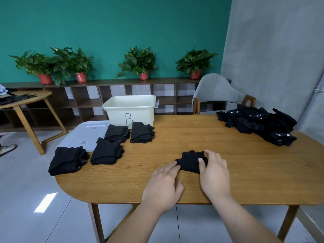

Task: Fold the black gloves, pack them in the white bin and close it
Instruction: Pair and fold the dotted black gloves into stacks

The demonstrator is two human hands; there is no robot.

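Wooden worktop (219, 174). At 11 o'clock, open white bin (130, 109) marked with blue "B". At 2 o'clock, heaped black gloves (259, 124). At centre, folded glove (190, 161): right hand (214, 171) pinches it with curled fingers (201, 164); left hand (164, 184) touches it with straight fingers.

The wooden table (201, 135) carries white bin (130, 109), lid (82, 135), folded glove stacks (105, 152), single glove (189, 161), unfolded pile (259, 123).
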